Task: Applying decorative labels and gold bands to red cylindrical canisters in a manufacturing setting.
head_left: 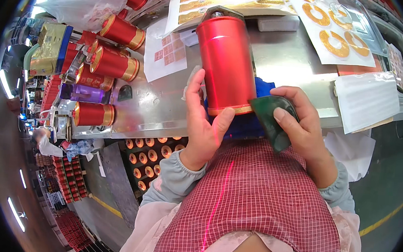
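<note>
My left hand grips the lower end of a tall red metal can with a gold rim, held upright over the steel worktable. My right hand holds a dark green smooth scraper-like piece pressed against the can's bottom right edge. A blue cloth shows behind and below the can. I wear a red checked apron.
Several red and gold cans lie stacked at the left of the table, with another dark green piece next to them. Sheets of gold ring stickers and label sheets lie at the back. White papers sit right. A crate of cans stands below.
</note>
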`<state>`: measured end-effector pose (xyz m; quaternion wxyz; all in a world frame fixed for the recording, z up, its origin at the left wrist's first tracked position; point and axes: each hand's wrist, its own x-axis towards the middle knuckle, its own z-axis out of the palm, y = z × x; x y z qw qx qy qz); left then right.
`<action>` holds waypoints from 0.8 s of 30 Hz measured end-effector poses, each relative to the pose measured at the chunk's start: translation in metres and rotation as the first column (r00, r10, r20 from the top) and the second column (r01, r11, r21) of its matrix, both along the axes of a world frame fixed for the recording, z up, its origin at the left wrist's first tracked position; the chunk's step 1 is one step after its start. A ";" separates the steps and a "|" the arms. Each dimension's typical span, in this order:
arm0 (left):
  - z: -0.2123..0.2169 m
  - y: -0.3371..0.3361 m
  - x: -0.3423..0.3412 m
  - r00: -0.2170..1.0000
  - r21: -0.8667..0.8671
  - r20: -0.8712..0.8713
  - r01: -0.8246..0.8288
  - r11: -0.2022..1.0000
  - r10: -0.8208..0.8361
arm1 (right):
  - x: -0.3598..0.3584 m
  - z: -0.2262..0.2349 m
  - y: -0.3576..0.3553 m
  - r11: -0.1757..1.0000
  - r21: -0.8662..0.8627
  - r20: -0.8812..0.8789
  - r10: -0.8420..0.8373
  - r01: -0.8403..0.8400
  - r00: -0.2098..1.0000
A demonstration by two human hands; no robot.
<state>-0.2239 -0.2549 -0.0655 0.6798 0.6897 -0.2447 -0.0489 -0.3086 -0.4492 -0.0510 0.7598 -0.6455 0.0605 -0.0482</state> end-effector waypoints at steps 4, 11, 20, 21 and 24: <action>0.001 0.000 0.000 1.000 0.072 0.028 -0.002 0.997 0.000 | 0.011 0.010 -0.002 0.986 -0.157 0.040 0.071 -0.064 0.997; 0.005 -0.002 -0.002 1.000 0.042 -0.010 0.020 0.999 -0.020 | 0.024 0.018 -0.014 0.954 -0.280 0.099 0.138 -0.105 0.985; 0.006 -0.004 -0.002 0.999 0.070 0.032 0.003 0.998 -0.005 | 0.019 0.009 -0.008 0.975 -0.170 0.074 0.157 -0.142 0.985; 0.009 -0.007 -0.003 1.000 0.070 0.030 0.004 0.998 -0.006 | 0.018 0.009 -0.005 0.978 -0.156 0.080 0.154 -0.141 0.985; 0.016 -0.010 -0.004 0.998 -0.003 -0.051 0.036 0.999 -0.037 | 0.018 0.010 -0.002 0.984 -0.114 0.112 0.152 -0.139 0.982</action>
